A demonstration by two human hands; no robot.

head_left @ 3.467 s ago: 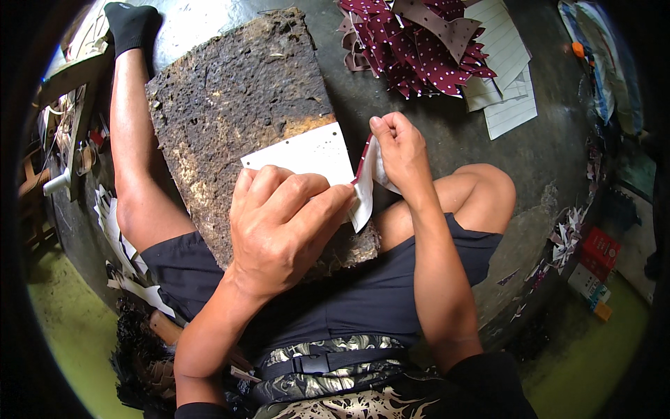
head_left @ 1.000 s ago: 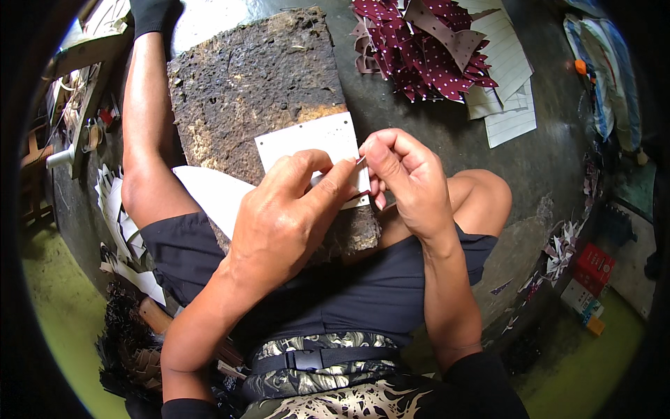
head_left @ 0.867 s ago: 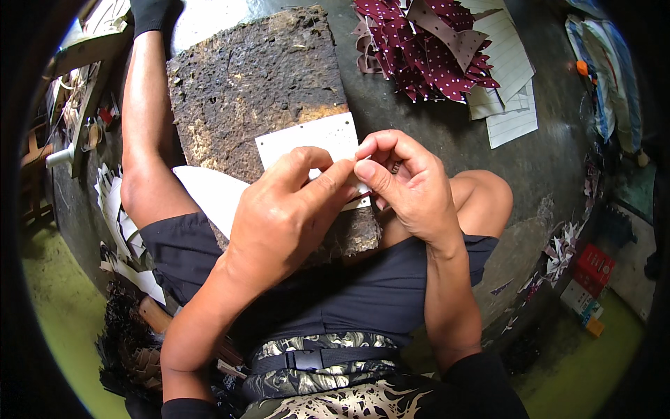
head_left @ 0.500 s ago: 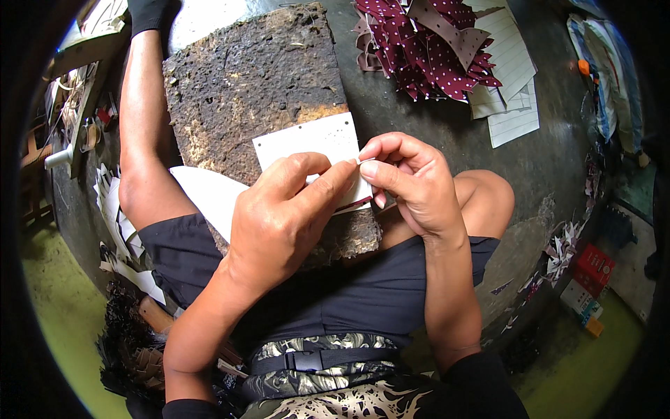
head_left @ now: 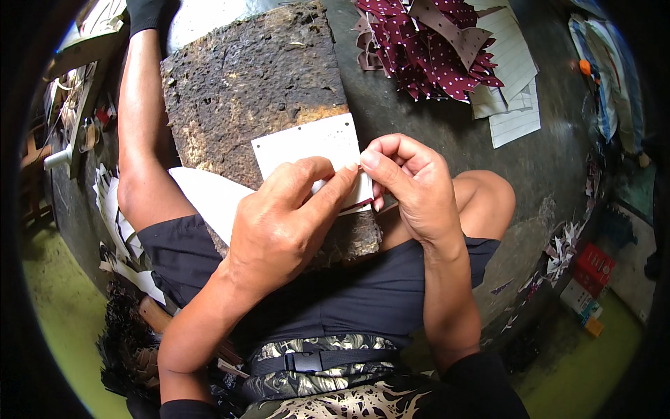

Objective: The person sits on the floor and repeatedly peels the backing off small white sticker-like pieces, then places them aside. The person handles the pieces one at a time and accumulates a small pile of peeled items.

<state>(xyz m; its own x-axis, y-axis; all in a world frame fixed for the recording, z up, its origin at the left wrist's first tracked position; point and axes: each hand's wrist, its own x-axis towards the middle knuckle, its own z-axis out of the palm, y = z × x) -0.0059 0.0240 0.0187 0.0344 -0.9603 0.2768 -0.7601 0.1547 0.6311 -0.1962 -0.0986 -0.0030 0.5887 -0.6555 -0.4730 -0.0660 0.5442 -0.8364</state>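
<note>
A white sheet (head_left: pixel 301 142) with small dark dots along its edges lies on a rough, dark board (head_left: pixel 251 84) across my lap. A thin maroon edge shows beneath its lower right side. My left hand (head_left: pixel 283 209) bends over the sheet, thumb and forefinger pressed on it near the right edge. My right hand (head_left: pixel 413 185) pinches that right edge between thumb and fingers, the two thumbs' tips nearly touching. What lies between the fingertips is mostly hidden. A larger white curved piece (head_left: pixel 209 199) sticks out left of my left hand, partly under it.
Maroon polka-dotted cut pieces (head_left: pixel 433 49) are heaped at the far right, beside lined paper sheets (head_left: pixel 515 122). White scraps (head_left: pixel 118 216) lie left of my leg. At the right are a red box (head_left: pixel 594 262) and more scraps (head_left: pixel 560 251). A wooden frame (head_left: pixel 87 52) stands far left.
My right thumb has shifted slightly up and left along the sheet's right edge, its fingers curling closer. The left hand stays nearly in place on the sheet.
</note>
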